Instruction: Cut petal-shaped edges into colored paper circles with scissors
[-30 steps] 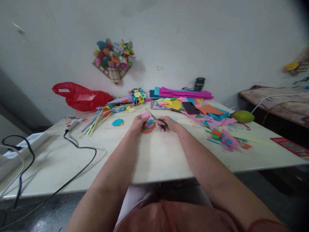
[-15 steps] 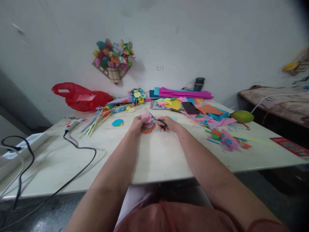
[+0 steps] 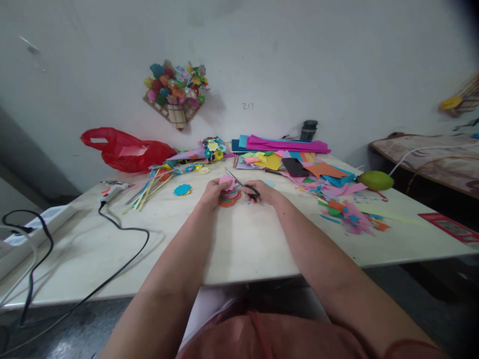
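My left hand pinches a small pink paper piece above a stack of round coloured paper cutouts on the pale table. My right hand holds black-handled scissors, their blades pointing up-left into the pink piece. Both hands meet at the table's middle, just over the stack.
A blue paper flower and coloured sticks lie to the left, with a glue gun and its black cable. A red bag, paper sheets, scraps and a green fruit ring the back and right.
The pink piece has sunk slightly lower in my left hand and the scissor blades have shifted a little on it. My arms stay where they were.
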A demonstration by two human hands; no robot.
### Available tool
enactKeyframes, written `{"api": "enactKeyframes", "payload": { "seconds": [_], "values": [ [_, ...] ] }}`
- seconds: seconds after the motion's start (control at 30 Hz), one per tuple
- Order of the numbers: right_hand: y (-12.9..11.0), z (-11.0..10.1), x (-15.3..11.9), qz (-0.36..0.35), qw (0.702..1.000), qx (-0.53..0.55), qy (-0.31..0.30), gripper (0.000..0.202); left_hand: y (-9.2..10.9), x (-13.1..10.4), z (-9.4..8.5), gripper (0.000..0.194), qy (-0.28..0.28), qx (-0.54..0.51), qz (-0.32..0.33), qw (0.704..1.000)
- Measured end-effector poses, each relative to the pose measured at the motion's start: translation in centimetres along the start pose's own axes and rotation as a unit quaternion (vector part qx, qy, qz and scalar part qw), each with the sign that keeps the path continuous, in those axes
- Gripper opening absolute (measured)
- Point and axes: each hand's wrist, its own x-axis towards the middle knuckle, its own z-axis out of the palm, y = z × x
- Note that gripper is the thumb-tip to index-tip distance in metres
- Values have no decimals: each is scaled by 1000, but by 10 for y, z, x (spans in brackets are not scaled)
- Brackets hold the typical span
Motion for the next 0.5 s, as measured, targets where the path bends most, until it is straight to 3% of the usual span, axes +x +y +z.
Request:
{"api": "enactKeyframes", "payload": {
  "seconds": [0.5],
  "values": [
    [-3, 1, -1, 3, 1000, 0, -1, 31, 1, -1, 1, 33, -4, -11, -7, 1000]
  ]
}}
